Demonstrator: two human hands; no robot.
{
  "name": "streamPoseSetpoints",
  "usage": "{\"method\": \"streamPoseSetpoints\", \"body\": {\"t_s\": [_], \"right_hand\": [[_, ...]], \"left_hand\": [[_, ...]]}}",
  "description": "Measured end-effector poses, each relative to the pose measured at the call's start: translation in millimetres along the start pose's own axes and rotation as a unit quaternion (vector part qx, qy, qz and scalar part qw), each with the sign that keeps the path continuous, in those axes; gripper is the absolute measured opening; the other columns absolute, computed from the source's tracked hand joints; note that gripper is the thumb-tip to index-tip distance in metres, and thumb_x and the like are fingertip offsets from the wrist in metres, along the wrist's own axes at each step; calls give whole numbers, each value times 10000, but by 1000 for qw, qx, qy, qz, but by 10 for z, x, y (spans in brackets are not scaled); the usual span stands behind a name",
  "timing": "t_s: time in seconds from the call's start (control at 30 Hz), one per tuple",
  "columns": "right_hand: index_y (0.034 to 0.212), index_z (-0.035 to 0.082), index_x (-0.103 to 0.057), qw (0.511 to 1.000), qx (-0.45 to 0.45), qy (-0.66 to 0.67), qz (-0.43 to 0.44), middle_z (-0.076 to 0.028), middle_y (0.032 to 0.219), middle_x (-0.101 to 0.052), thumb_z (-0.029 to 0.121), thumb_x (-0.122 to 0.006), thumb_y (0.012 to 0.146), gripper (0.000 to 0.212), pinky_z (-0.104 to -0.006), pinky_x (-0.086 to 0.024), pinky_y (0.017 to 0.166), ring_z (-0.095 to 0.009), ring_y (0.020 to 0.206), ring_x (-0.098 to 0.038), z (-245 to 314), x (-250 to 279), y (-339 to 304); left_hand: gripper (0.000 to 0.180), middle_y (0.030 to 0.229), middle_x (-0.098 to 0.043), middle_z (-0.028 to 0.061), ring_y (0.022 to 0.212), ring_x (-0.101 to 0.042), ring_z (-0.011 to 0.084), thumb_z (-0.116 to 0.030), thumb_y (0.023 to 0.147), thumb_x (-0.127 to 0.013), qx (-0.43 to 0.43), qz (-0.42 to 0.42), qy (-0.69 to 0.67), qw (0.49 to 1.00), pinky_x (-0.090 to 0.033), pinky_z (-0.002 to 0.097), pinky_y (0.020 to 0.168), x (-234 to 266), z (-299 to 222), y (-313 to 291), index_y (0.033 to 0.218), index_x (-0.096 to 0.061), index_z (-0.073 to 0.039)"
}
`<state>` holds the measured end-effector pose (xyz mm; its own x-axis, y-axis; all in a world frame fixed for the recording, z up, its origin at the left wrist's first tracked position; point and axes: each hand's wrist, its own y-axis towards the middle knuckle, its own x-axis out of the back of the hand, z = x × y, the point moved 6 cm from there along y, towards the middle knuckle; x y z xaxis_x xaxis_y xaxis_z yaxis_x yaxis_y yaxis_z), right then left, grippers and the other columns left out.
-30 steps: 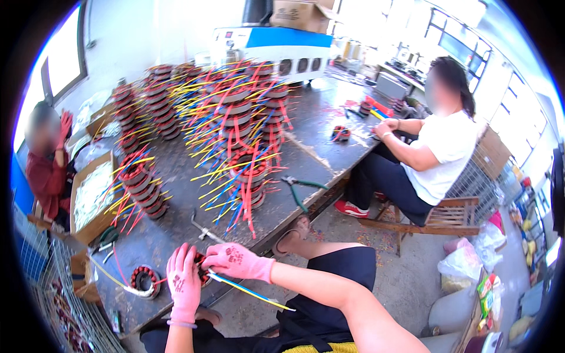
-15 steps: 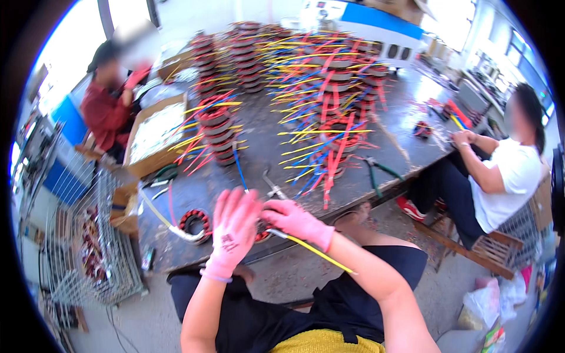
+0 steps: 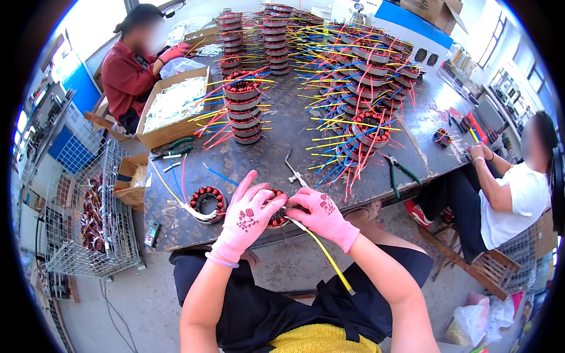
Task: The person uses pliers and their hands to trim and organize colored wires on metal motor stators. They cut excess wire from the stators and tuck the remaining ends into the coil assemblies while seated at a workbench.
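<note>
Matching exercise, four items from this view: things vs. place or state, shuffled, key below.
1 Pink-gloved left hand
2 Pink-gloved right hand
3 Slatted brown wooden seat
4 Boxy white-and-blue machine

A Beyond tall stacks of red-wound metal rings
B White-sleeved yellow lead below its fingers
C Lilac band at its wrist
D Under the person in white top

Pairs: 1-C; 2-B; 3-D; 4-A

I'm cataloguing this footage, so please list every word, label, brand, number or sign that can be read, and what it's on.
Nothing reads clearly enough to quote.
Left hand, gloved: dark print on the back, too small to read.
Right hand, gloved: dark print on the back, too small to read.
Table: faint marks, too unclear to read.
Elsewhere: any print is too small or blurred.
</note>
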<state>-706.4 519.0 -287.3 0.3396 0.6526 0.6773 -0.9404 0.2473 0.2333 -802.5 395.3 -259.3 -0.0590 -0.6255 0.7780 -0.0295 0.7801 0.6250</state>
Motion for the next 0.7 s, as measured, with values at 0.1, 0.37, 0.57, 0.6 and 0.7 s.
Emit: {"method": "streamPoseSetpoints", "body": {"t_s": [0.1,0.37,0.57,0.6,0.7], "right_hand": [[1048,90,-668,993,39,-113,-15,-97,923,-625,271,-672,886,243,-406,-512,729,-302,871,-645,99,7,33],[1088,98,-654,989,48,-142,-11,-87,930,-637,294,-651,911,264,-403,-520,749,-279,888,-654,43,-61,-11],[1032,102,-615,942,99,-318,27,-64,918,-638,313,-637,907,246,-394,-534,758,-249,896,-665,138,-94,-10],[1024,104,-614,934,114,-337,29,-61,917,-639,316,-640,903,245,-392,-535,755,-244,892,-665,148,-76,-13],[1035,115,-645,947,119,-296,35,-55,919,-636,314,-663,888,248,-393,-523,751,-252,885,-658,58,-28,17]], "left_hand": [[387,965,-633,24,1028,-627,242,-51,706,-714,28,17,7,999,-449,499,1077,-16,62,-60,1074,-689,-168],[344,1028,-630,47,1023,-618,278,-51,745,-693,55,14,-21,998,-496,462,941,-21,49,-86,1077,-673,-138],[368,1081,-619,47,1047,-608,280,-64,740,-706,70,61,-12,996,-493,431,874,-84,34,-161,1099,-671,-139],[372,1088,-617,45,1049,-606,279,-66,740,-707,71,70,-11,995,-492,425,870,-99,28,-170,1102,-671,-141],[393,1087,-614,40,1034,-606,272,-69,730,-709,70,62,-19,995,-488,422,862,-145,8,-168,1115,-667,-139]]}}
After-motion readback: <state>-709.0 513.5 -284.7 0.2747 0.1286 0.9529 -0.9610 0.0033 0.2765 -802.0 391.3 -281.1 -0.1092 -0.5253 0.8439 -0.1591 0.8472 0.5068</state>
